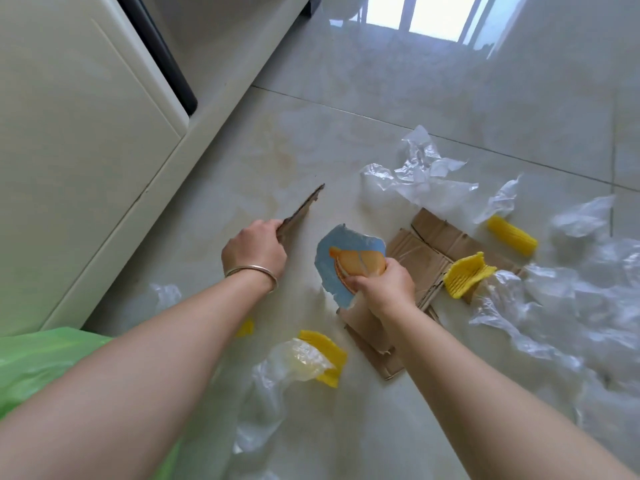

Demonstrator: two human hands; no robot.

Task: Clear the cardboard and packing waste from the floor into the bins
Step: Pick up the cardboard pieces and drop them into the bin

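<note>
Gripping now: left hand point(254, 249) is holding a torn cardboard strip point(300, 213) up off the floor point(346, 133)
Right hand point(384, 284): pinching a blue printed scrap point(341, 252) above the flattened cardboard point(429, 244)
Lying around: plastic wrap point(419, 174), yellow foam point(512, 234)

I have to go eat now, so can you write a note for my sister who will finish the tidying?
Left hand grips a torn brown cardboard strip. Right hand grips a torn printed blue card piece.
Flat cardboard, yellow foam pieces and clear plastic wrap lie on the floor. A green bag sits at the lower left.
Done: two scraps in hand. Left: bin them, then everything else.
</note>
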